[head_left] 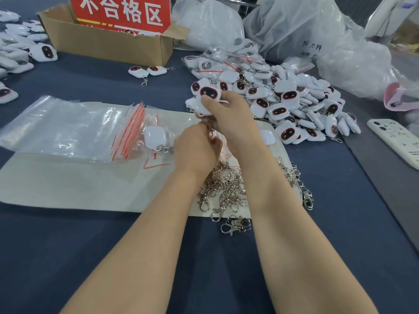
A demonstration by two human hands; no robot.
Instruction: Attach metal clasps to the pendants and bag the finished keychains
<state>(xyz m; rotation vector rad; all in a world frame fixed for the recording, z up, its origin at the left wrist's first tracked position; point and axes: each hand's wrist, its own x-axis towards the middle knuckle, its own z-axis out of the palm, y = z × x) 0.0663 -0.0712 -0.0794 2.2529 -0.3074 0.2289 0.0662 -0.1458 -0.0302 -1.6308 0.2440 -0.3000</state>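
Note:
My right hand (229, 118) grips a white pendant (209, 94) with a dark red-rimmed face, held above the pale mat (79, 184). Just below it, my left hand (195, 148) pinches a metal clasp at the pendant's lower end; the clasp is mostly hidden between my fingers. A heap of loose metal clasps (226, 191) lies on the mat under my wrists. One white pendant with a clasp (155, 137) lies on the mat beside a stack of clear zip bags (74, 128) with red seal lines.
A big pile of pendants (294, 105) sits at the right, with bagged ones (226, 62) behind it. A cardboard box with a red sign (108, 39) stands at the back. Two keychains (147, 71) lie before it. A phone (396, 141) lies far right. More pendants (18, 48) are at left.

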